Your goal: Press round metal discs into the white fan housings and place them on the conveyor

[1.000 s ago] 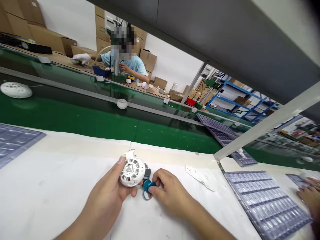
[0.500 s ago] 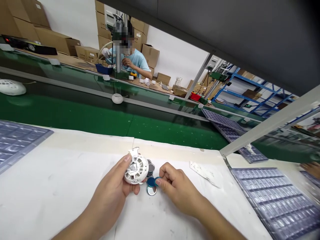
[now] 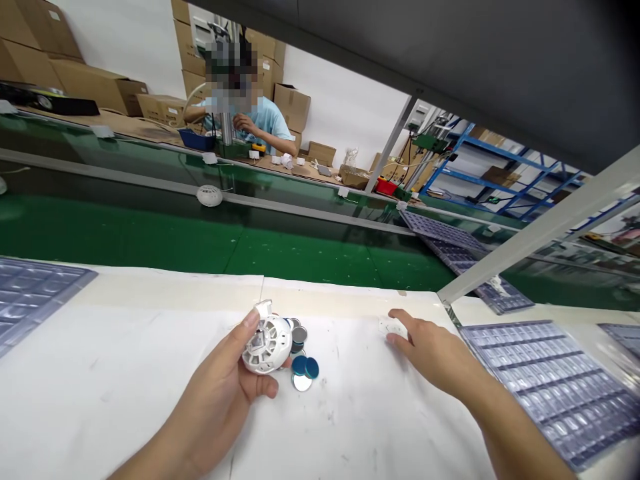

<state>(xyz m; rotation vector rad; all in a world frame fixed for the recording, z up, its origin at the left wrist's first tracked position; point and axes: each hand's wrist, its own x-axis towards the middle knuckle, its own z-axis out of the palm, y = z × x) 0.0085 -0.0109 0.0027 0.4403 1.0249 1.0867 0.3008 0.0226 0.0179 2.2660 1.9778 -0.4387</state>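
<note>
My left hand (image 3: 233, 373) is closed around a white round slotted plastic housing (image 3: 270, 345), its vented face tilted up and a small tab by my thumb. Right beside it on the white table lie several round discs: silver ones (image 3: 299, 335) behind, blue ones (image 3: 311, 367) and a mirror-like one (image 3: 302, 382) in front. Farther right, my right hand (image 3: 425, 350) reaches over a small white sheet (image 3: 391, 327) with dark specks. Its thumb and forefinger are apart at the sheet's edge, and the rest of the sheet is hidden under the hand.
Clear plastic trays (image 3: 550, 380) lie at the right, another tray (image 3: 35, 293) at the left. A green conveyor belt (image 3: 150, 233) runs behind the table, carrying a white housing (image 3: 209, 195). A slanted metal post (image 3: 540, 233) rises at right. Across the belt sits a co-worker (image 3: 270, 123).
My right hand has left the blue disc and moved right to the white sheet. The blue disc now lies on the table. The housing on the belt has shifted left in view.
</note>
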